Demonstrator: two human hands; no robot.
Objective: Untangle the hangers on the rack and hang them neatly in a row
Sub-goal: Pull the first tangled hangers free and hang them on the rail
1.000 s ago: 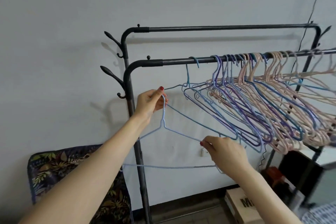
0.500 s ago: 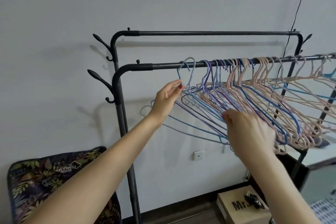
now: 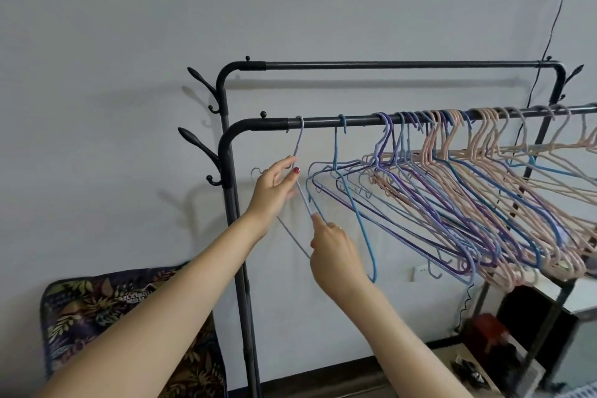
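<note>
Since half a second ago, the pale lilac hanger (image 3: 300,152) has come to hang alone near the left end of the front rail (image 3: 355,121), and the right hand (image 3: 336,255) has dropped from the bunched hangers to that hanger's lower arm.

The left hand (image 3: 274,187) rests against the lilac hanger's neck just under its hook, fingers loosely extended and thumb beside the wire, not plainly clasping it. The right hand pinches the same hanger's sloping wire between thumb and forefinger. A blue hanger (image 3: 355,213) hangs by itself just to the right, apart from the lilac one. Further right, a crowded mass of purple, blue and pink hangers (image 3: 484,203) overlaps on the rail, their shoulders crossing. The rack's rear rail (image 3: 403,65) is bare. A leaf-patterned cushion (image 3: 106,317) leans against the wall at lower left.
</note>
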